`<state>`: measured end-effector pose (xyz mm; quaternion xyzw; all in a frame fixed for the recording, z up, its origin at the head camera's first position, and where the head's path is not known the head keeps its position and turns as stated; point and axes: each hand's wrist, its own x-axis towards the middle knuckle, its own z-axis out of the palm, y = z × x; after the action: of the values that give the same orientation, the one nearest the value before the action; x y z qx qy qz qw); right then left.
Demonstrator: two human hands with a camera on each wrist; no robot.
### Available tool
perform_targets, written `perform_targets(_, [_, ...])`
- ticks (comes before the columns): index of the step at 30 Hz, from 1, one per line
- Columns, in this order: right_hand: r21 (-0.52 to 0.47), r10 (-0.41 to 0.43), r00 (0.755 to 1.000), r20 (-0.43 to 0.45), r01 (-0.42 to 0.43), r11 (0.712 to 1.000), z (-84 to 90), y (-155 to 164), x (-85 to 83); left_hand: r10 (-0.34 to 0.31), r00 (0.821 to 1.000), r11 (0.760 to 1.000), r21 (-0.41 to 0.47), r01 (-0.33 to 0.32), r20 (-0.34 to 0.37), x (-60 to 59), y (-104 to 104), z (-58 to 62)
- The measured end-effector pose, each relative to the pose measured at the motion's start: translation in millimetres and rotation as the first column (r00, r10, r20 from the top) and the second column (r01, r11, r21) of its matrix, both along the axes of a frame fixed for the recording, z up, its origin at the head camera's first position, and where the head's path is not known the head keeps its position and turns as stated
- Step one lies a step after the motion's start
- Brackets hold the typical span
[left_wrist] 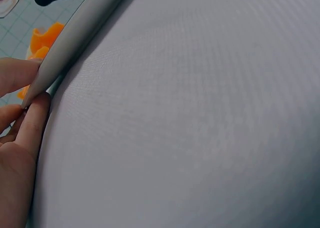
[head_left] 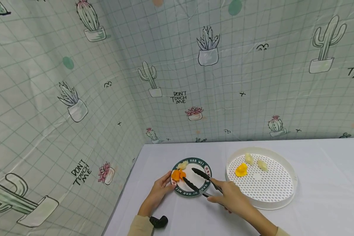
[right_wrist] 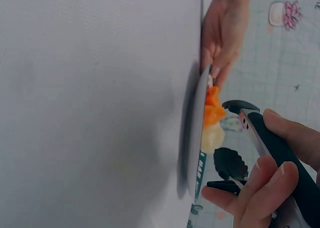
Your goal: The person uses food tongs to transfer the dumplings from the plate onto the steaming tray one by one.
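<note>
A small round plate [head_left: 205, 168] with a dark green lettered rim sits on the white table. On its left side lie orange food pieces [head_left: 178, 174] and a pale yellow piece [head_left: 183, 164]. My left hand [head_left: 162, 189] holds the plate's left rim [left_wrist: 65, 43] with its fingertips [left_wrist: 35, 108]. My right hand [head_left: 228, 195] grips black tongs [head_left: 199, 180], whose tips stand apart over the plate, close to the orange pieces [right_wrist: 212, 110]. In the right wrist view the plate [right_wrist: 192, 138] appears edge-on with the tongs [right_wrist: 260, 138] beside it.
A white perforated round tray [head_left: 283, 193] stands right of the plate, holding a yellow-orange piece [head_left: 241, 169] and two pale pieces [head_left: 255, 161]. A small black object [head_left: 158, 221] lies near my left forearm. Cactus-print sheets form walls behind and to the left.
</note>
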<state>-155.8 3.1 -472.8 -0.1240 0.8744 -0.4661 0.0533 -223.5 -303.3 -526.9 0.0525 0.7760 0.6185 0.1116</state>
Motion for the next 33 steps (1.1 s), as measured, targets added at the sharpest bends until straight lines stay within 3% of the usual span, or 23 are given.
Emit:
perform_targets(13, [0.119, -0.024, 0.998, -0.053, 0.031, 0.992, -4.8, -23.5, -6.7, 0.006, 1.0, 1.0, 0.007, -0.006, 0.013, 0.8, -1.6, -0.2])
perform_targets(20, [0.193, -0.036, 0.997, -0.064, 0.048, 0.98, -6.2, -30.7, -9.0, -0.012, 1.0, 0.998, 0.058, 0.011, 0.018, 2.1, -1.5, 1.3])
perform_targets(27, [0.197, -0.047, 0.994, -0.101, 0.066, 0.978, -8.9, -28.1, -9.7, -0.015, 1.0, 0.997, 0.075, 0.014, 0.015, 3.1, -0.4, 1.6])
perform_targets(33, [0.174, -0.042, 0.996, -0.074, 0.054, 0.983, -8.0, -26.0, -11.2, -0.013, 1.0, 0.998, 0.066, 0.012, 0.016, 3.1, -0.4, 3.1])
